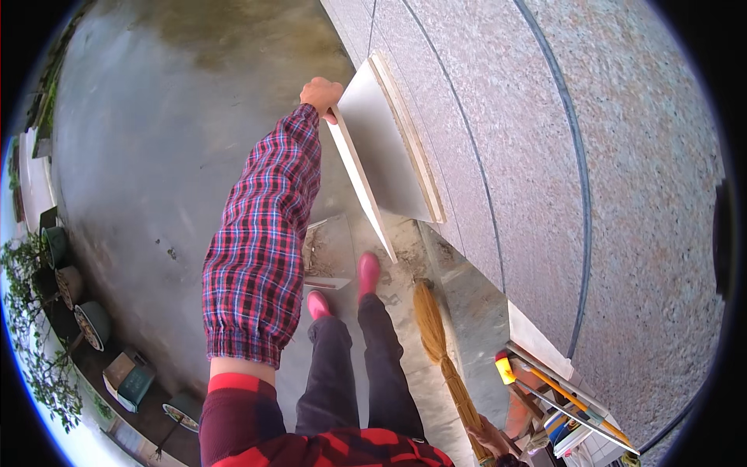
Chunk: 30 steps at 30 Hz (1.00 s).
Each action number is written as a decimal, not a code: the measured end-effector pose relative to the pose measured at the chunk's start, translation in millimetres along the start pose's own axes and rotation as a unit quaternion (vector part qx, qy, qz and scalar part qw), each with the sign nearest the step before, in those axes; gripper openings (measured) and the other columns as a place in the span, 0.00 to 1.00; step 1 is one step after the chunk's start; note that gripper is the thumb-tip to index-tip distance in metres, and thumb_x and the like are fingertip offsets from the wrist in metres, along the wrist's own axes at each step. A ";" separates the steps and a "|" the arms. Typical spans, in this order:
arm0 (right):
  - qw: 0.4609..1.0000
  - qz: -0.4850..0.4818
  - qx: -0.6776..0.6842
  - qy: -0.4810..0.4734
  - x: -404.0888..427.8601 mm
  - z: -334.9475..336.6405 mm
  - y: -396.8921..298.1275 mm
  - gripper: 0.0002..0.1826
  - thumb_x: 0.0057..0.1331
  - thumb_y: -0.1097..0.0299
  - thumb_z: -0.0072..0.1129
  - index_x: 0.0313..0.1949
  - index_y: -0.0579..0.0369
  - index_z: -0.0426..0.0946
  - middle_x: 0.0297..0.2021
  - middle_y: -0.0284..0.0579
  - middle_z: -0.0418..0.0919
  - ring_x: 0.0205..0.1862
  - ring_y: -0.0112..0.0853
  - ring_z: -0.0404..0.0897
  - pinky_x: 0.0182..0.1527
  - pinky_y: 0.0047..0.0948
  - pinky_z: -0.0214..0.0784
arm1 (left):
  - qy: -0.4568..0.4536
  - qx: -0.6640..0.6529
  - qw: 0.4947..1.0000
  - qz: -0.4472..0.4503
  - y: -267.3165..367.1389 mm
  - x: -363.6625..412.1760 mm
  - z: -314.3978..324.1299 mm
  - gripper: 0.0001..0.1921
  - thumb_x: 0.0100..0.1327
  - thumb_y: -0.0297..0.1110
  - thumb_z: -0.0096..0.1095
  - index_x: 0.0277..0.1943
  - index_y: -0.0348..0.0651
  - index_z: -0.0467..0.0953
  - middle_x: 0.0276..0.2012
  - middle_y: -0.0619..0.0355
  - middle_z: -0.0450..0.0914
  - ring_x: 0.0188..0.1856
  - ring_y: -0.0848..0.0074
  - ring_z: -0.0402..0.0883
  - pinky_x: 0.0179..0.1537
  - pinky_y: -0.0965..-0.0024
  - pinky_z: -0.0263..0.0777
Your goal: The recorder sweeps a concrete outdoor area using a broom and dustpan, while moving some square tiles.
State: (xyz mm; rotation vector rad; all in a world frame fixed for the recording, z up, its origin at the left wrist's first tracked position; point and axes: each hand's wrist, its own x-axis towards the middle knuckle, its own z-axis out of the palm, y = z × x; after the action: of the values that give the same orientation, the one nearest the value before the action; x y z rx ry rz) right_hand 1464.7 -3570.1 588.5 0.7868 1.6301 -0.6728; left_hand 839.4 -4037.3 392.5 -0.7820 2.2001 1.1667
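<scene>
My left hand [322, 96] grips the upper corner of a thin white board [362, 181], which stands tilted away from the wall. Behind it, more pale boards [408, 140] lean against the speckled stone wall. At the lower right, my right hand [489, 436] is closed around the handle of a straw broom [430, 321], its bristles pointing forward near the wall's base. A dustpan-like flat tray [327, 283] with brown debris on it lies on the concrete floor, partly hidden by my left sleeve, just ahead of my pink boots [368, 271].
The tiled stone wall [525, 204] runs along the right. Long-handled tools [575, 403] and other items stand at the lower right. Several potted plants [93, 327] line the left edge of the concrete floor [140, 175]. Loose dirt lies near the wall's foot.
</scene>
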 end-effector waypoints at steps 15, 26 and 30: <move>0.992 0.034 0.121 -0.010 -5.7 -14.3 -63.2 0.27 0.58 0.69 0.57 0.56 0.61 0.61 0.43 0.44 0.72 0.44 0.27 0.69 0.44 0.25 0.64 | 0.049 0.030 0.997 0.048 18.4 106.3 34.5 0.15 0.54 0.37 0.48 0.30 0.29 0.74 0.25 0.46 0.80 0.23 0.62 0.81 0.31 0.70 0.77; 0.993 -0.002 0.116 -0.013 -1.1 -26.5 -71.0 0.27 0.57 0.70 0.57 0.56 0.59 0.62 0.43 0.44 0.73 0.44 0.27 0.69 0.44 0.26 0.63 | 0.108 0.141 0.981 0.083 25.8 126.7 81.8 0.37 0.56 0.64 0.33 0.45 0.37 0.76 0.43 0.43 0.76 0.47 0.57 0.75 0.51 0.62 0.64; 0.995 0.006 0.100 -0.019 1.0 -17.2 -82.2 0.27 0.56 0.68 0.59 0.55 0.57 0.63 0.42 0.44 0.74 0.42 0.29 0.71 0.42 0.26 0.64 | 0.075 0.049 0.991 0.103 -11.5 166.3 37.8 0.47 0.53 0.73 0.26 0.55 0.36 0.68 0.55 0.40 0.66 0.61 0.54 0.61 0.60 0.60 0.51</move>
State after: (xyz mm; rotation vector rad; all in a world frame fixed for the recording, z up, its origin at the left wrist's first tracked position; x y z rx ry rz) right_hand 1389.2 -3606.7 592.2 0.9216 1.5377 -0.8481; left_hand 738.6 -4050.9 255.2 -0.6308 2.4908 1.1174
